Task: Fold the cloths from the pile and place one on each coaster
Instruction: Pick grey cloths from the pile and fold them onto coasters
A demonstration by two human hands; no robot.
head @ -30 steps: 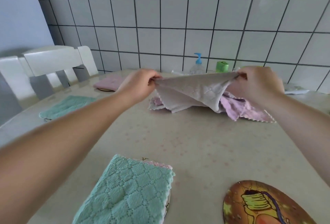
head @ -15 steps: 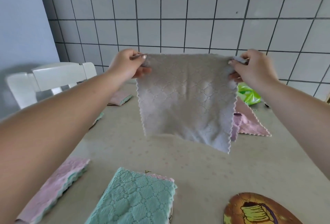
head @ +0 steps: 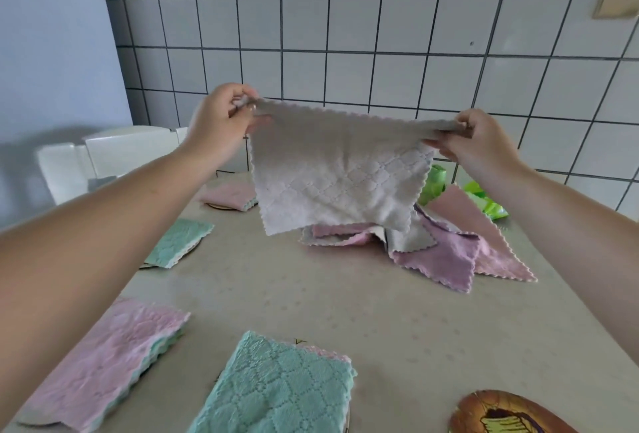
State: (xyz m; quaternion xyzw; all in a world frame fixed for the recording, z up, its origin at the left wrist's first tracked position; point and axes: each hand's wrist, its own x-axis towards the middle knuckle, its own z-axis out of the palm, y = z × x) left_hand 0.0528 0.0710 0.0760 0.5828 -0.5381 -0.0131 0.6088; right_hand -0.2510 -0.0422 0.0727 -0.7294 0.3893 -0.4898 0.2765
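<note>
1. The left hand (head: 221, 118) pinches the top left corner of a grey cloth (head: 337, 170) between thumb and curled fingers, up in the air at about 11 o'clock from the table's middle.
2. The right hand (head: 480, 142) pinches the opposite top corner the same way, at about 1 o'clock, slightly lower than the left.
3. The grey cloth hangs spread between both hands, clear of the table (head: 345, 298), with its quilted face and zigzag edges showing and its lower edge swinging toward the person.
4. Beneath and behind it, at 12 to 1 o'clock, lies the pile of cloths (head: 439, 253): grey, lilac and pink pieces lying loose and overlapping.
5. A folded mint cloth (head: 276, 391) rests at 6 o'clock, with a pink edge peeking out at its far side; whatever lies under it is mostly hidden, so I cannot tell if it is a coaster.
6. A folded pink cloth (head: 100, 363) sits at 7 o'clock, with mint layers at its edge.
7. Another folded mint cloth (head: 176, 242) lies at 9 o'clock on a round coaster whose rim just shows.
8. A far folded pink cloth (head: 228, 194) sits at 11 o'clock on a coaster too.
9. A bare patterned coaster (head: 501, 412) lies at 5 o'clock, partly cut off by the frame.
10. A white chair (head: 103, 152) stands at 10 o'clock, and something bright green (head: 484, 197) shows behind the pile.
</note>
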